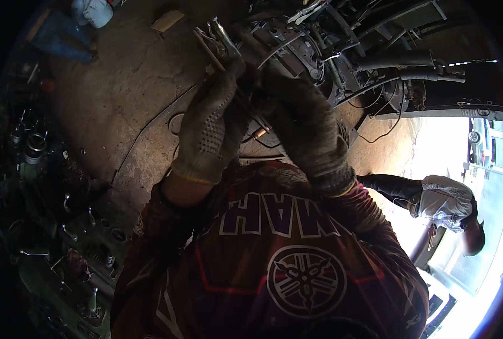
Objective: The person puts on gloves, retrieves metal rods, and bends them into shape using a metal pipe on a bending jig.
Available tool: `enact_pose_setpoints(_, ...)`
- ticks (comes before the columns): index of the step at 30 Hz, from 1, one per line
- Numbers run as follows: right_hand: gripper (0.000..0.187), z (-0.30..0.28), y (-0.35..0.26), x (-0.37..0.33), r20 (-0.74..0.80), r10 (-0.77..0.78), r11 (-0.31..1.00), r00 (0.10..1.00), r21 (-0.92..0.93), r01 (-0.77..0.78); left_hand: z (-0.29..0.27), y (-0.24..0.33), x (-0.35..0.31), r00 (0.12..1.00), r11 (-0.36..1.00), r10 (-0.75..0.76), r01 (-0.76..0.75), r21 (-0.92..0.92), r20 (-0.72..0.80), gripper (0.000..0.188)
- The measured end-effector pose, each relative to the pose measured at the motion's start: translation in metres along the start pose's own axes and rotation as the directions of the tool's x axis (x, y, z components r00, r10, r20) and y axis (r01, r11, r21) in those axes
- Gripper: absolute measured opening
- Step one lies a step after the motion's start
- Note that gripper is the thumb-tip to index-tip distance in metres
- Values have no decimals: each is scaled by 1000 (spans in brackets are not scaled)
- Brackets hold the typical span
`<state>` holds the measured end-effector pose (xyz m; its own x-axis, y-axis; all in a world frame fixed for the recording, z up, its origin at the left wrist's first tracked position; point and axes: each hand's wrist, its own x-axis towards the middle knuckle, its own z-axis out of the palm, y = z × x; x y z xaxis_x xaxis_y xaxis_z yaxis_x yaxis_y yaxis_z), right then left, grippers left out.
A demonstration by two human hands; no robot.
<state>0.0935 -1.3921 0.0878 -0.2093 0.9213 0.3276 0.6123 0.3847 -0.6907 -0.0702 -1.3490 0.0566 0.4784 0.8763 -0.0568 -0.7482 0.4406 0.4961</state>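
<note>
Both my hands wear dirty knit work gloves and are raised close together in front of my chest. My left hand (212, 127) is closed around a thin metal tool or wire that sticks up past my knuckles toward a clamp-like metal part (220, 37). My right hand (305, 133) is curled shut beside it, gripping a small part with a copper-coloured tip (260, 134) between the two gloves. What exactly sits between the fingers is hidden. Beyond the hands is a stripped vehicle frame (319, 51) with cables and hoses.
A dusty concrete floor (121, 101) lies to the left. A dark tray of sockets and tools (87, 237) sits at lower left. Another person in a white shirt (443, 203) bends by the bright doorway at right. A black hose (398, 59) runs above.
</note>
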Motion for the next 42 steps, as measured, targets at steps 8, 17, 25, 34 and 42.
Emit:
enact_pose_setpoints(8,41,-21,23,-43,134,342,729,930,587,-353,7,8,-1,994,985,98,-89,-148,54,36)
enact_pose_setpoints(17,29,-33,29,-83,391,327,492,860,707,-509,29,-32,-20,995,988,75,-64,-140,72,40)
enact_pose_setpoints(25,27,-46,37,-134,357,416,359,836,780,-512,53,-80,-23,969,993,86,-103,62,232,57)
enact_pose_setpoints(34,27,-52,42,-171,339,390,527,856,680,-510,78,-96,-54,998,854,33,-60,517,60,42)
enact_pose_setpoints(42,26,-43,36,-180,385,355,452,852,727,-517,75,-95,-74,990,827,102,-139,545,98,40)
